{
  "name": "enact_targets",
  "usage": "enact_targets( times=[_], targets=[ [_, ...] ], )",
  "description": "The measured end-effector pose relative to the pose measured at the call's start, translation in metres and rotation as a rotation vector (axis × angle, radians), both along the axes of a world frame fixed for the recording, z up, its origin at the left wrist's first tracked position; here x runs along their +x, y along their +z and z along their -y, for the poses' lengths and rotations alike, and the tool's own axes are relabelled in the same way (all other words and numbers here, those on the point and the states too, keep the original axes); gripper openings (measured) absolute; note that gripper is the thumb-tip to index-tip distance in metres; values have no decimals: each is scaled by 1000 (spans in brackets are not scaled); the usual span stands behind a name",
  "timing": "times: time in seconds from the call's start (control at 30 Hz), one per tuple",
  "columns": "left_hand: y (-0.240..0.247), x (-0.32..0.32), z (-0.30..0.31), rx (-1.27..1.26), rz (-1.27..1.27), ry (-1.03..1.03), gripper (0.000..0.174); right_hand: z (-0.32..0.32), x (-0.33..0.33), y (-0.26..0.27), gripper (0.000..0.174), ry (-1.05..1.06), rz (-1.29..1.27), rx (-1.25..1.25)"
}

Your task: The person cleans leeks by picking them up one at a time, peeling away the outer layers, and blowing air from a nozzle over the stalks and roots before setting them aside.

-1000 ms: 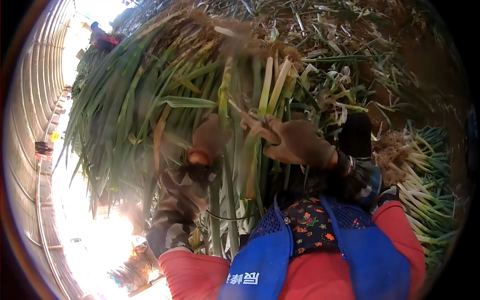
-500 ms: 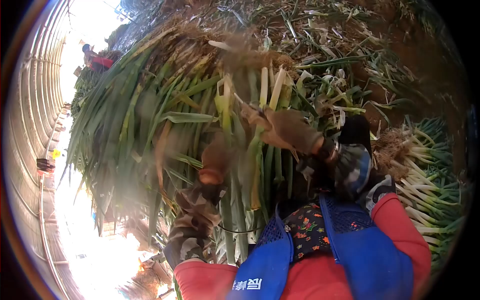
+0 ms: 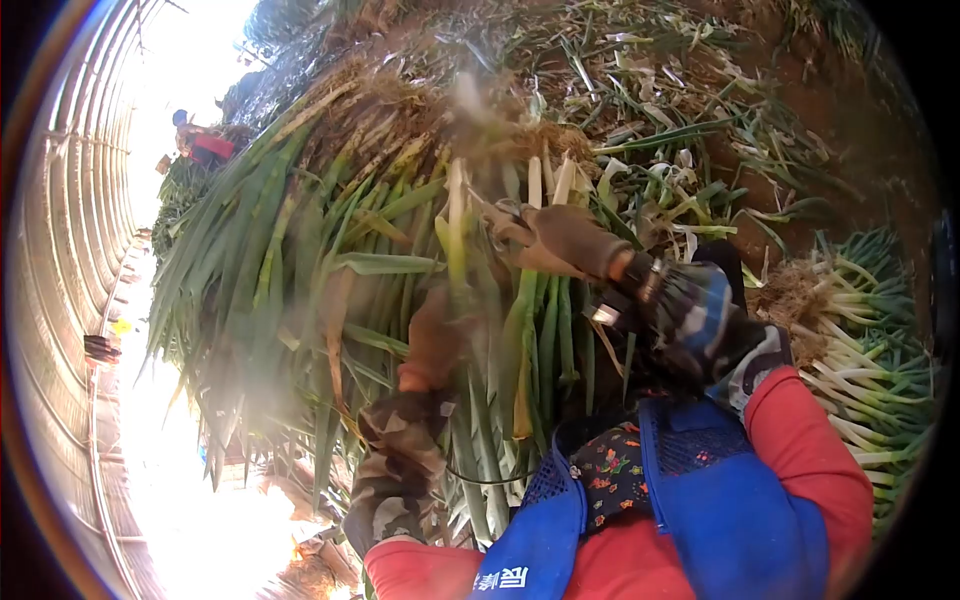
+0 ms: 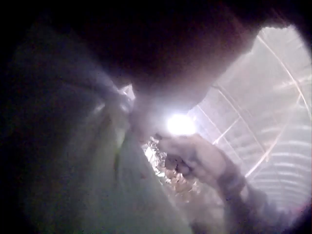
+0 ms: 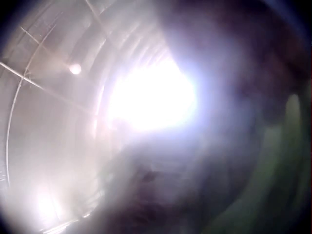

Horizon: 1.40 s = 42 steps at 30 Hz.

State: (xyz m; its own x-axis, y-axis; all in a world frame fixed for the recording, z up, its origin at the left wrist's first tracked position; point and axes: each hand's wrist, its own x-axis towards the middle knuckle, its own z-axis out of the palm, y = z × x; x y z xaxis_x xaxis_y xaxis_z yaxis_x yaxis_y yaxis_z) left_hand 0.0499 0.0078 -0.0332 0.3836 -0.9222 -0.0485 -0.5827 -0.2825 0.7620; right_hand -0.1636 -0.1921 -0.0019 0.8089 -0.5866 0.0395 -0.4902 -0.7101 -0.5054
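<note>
The gloved left hand [image 3: 437,338] grips the green part of a long onion stalk [image 3: 457,225], whose pale upper end stands upright beside the pile in the head view. Just right of that stalk, the gloved right hand [image 3: 570,240] has its fingers curled round a thin pale object, too blurred to identify. Behind the right hand two more pale stalks [image 3: 535,182] show. In the left wrist view the right hand [image 4: 200,158] appears beyond broad green leaves [image 4: 131,185]. The right wrist view is mostly glare and blur, with pale green stalks [image 5: 292,117] at its right side.
A large pile of long green onions [image 3: 250,240] lies to the left. Loose trimmings [image 3: 660,90] cover the soil behind. Onions with pale stems [image 3: 850,390] lie in a row at the right. Another person [image 3: 205,145] is far off at upper left.
The right hand has moved up and left, close to the stalk. The left hand has shifted slightly down and right with the stalk. More of the stalk's pale upper part shows.
</note>
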Motion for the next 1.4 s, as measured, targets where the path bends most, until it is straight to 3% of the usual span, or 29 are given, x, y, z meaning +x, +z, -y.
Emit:
enact_targets(
  times=[0.1, 0.2, 0.3, 0.37, 0.43, 0.47, 0.53, 0.6, 0.67, 0.73, 0.83, 0.9, 0.93, 0.97, 1.03, 1.1, 1.17, 1.27, 1.3, 1.4],
  targets=[
    [58, -22, 16, -37, -529, 37, 30, -19, -35, 13, 61, -72, 134, 189],
    [94, -32, 39, -62, -307, 13, 26, -43, -71, 45, 46, 6, 168, 124],
    [118, -32, 63, -134, -412, -14, 25, -43, -97, 48, 47, -165, 293, 287],
    [127, -29, 82, -139, -392, -63, 24, -36, -107, 29, 50, -160, 483, 234],
    [138, -36, 96, -143, -329, -139, 24, -42, -110, 40, 47, -92, 689, 443],
    [136, -41, 97, -129, -308, -123, 26, -54, -114, 47, 44, -33, 797, 681],
    [133, -50, 99, -111, -263, -94, 31, -58, -125, 49, 42, -26, 774, 763],
    [114, -56, 91, -46, -297, -136, 33, -42, -149, 29, 43, -121, 515, 461],
    [86, -62, 73, 28, -299, -144, 33, -41, -157, 26, 54, -203, 392, 369],
    [52, -71, 52, 105, -277, -125, 33, -52, -165, 37, 80, -283, 404, 476],
    [16, -66, 30, 208, -81, -90, 25, -57, -160, -2, 50, -323, 265, 348],
    [37, -58, 28, 178, 295, -254, 21, -61, -158, -26, 77, -240, 369, 405],
    [51, -53, 27, 170, 480, -332, 20, -64, -156, -1, 86, -218, 354, 591],
    [62, -41, 29, 125, 417, -304, 20, -67, -153, 25, 95, -210, 330, 770],
    [85, -5, 42, 24, 294, -258, 21, -73, -151, 8, 97, -199, 383, 793],
    [104, 34, 62, -79, 530, -183, 25, -77, -151, -25, 99, -162, 390, 741],
    [127, 66, 90, 39, 680, 66, 29, -78, -150, -39, 101, -140, 327, 704],
    [129, 132, 125, 244, 748, 224, 35, -80, -153, -56, 83, -36, 341, 434],
    [118, 157, 133, 287, 826, 233, 36, -81, -153, -62, 65, 16, 387, 276],
    [103, 183, 146, 432, 945, 208, 37, -88, -152, -31, 43, -120, 406, 471]
  ],
)
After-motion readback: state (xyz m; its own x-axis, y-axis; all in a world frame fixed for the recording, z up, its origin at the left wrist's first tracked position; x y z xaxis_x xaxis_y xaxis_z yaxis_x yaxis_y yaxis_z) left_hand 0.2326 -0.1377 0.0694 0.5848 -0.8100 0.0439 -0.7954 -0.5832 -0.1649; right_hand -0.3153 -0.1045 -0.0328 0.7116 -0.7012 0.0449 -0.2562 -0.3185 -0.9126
